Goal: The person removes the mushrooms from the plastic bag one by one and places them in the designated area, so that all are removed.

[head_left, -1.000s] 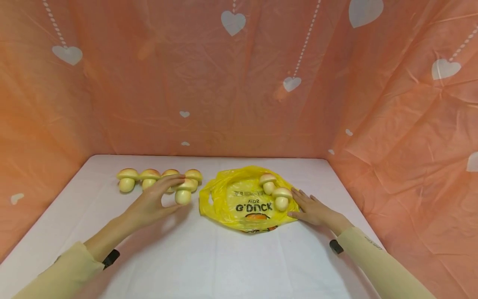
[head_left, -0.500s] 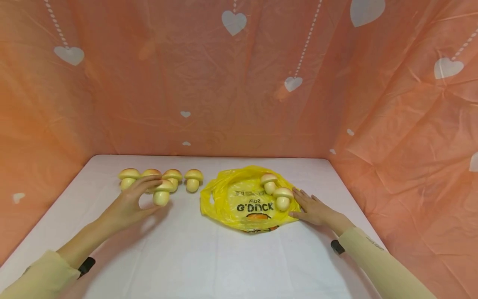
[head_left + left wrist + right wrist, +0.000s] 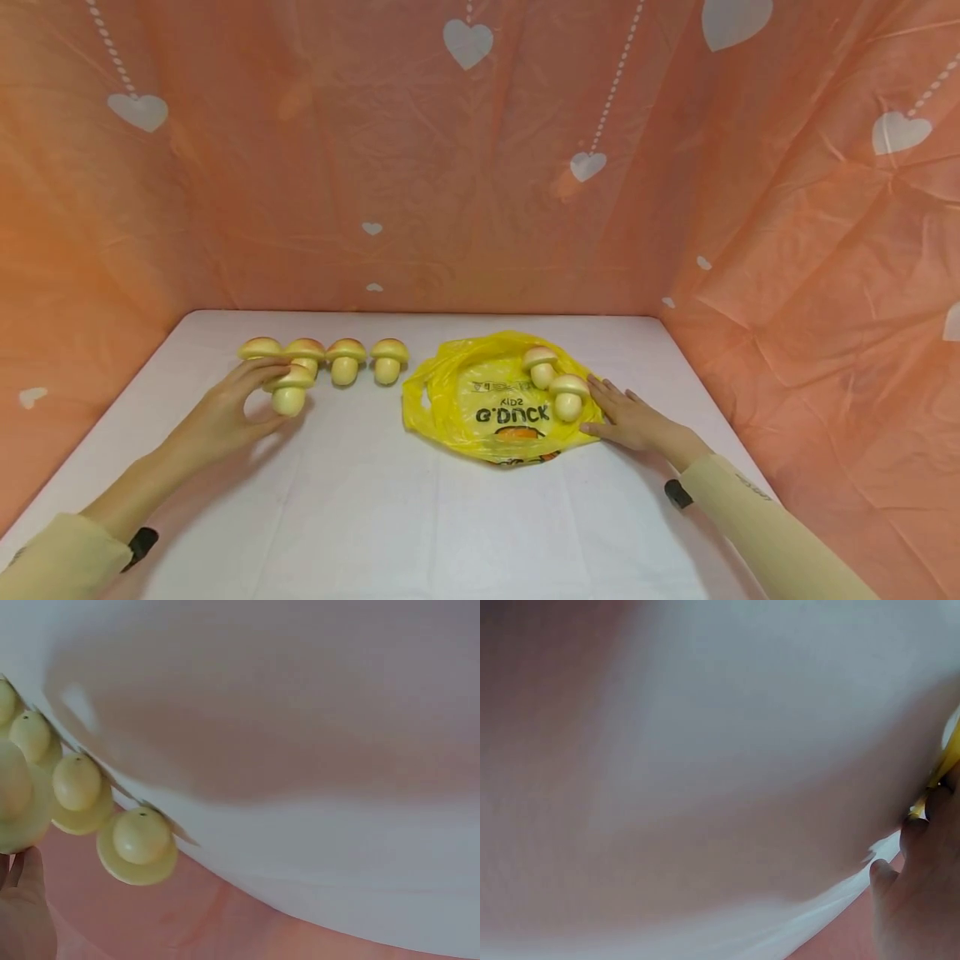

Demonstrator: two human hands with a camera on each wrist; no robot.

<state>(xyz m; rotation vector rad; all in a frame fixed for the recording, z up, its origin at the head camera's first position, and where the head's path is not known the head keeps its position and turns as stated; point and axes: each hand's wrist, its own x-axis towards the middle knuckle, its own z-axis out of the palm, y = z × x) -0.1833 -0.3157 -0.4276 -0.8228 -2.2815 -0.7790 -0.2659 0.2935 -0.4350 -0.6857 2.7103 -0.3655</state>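
My left hand (image 3: 210, 417) grips a toy mushroom (image 3: 288, 400) with a pale yellow stem and reddish-tinged cap, thumb below and fingers above. It is just in front of a row of several like mushrooms (image 3: 346, 367) at the back left; the hand partly hides the leftmost. In the left wrist view the held mushroom (image 3: 15, 802) is cut off by the left edge. Flat on the table lies a yellow plastic bag (image 3: 450, 408) printed "KIDZ G.DUCK". Two mushrooms (image 3: 567, 400) lie on its right part. My right hand (image 3: 637, 425), fingers spread, rests at the bag's right edge.
A white cloth covers the table (image 3: 420, 533). Orange sheeting (image 3: 420, 167) with white hearts encloses it at the back and both sides. Dark wrist straps (image 3: 678, 493) show below the sleeves.
Holding the mushroom, my left hand has moved left, from beside the row's right end to its left end. My right hand, the bag and the two mushrooms on it stay put.
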